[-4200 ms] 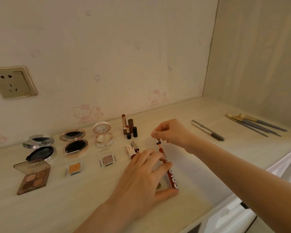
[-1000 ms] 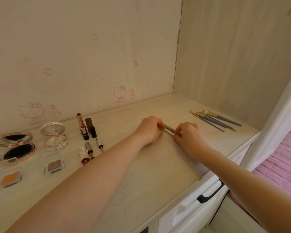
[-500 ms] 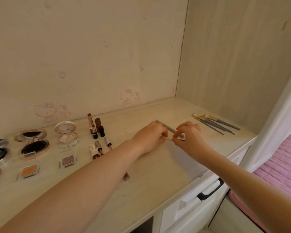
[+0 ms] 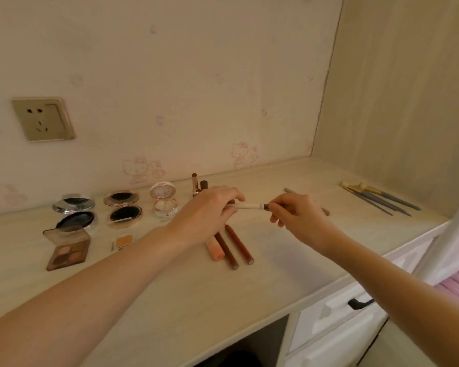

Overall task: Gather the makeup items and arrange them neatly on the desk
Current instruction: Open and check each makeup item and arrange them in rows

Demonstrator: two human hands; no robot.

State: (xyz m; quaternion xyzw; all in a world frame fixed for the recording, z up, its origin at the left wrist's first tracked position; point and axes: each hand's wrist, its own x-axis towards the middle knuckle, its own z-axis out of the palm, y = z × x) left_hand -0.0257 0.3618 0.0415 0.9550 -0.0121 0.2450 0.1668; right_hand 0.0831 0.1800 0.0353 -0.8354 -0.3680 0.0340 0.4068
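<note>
Compacts point(image 4: 122, 207) line the back edge of the bench point(image 4: 249, 300) at the left, lids propped open. Kinds seem grouped in rows. Mid-bench, three lip tubes point(image 4: 233, 245) lie parallel, pointing at the front edge. Just above them the left hand point(image 4: 204, 218) pinches the pale end of a white pencil point(image 4: 249, 206) while the right hand point(image 4: 300, 221) has its fingers point(image 4: 277, 207) curled round the dark cap end (probably seating the cap) — held level, likely to join the tubes. Brushes point(image 4: 379, 197) lie near the right back corner.
</note>
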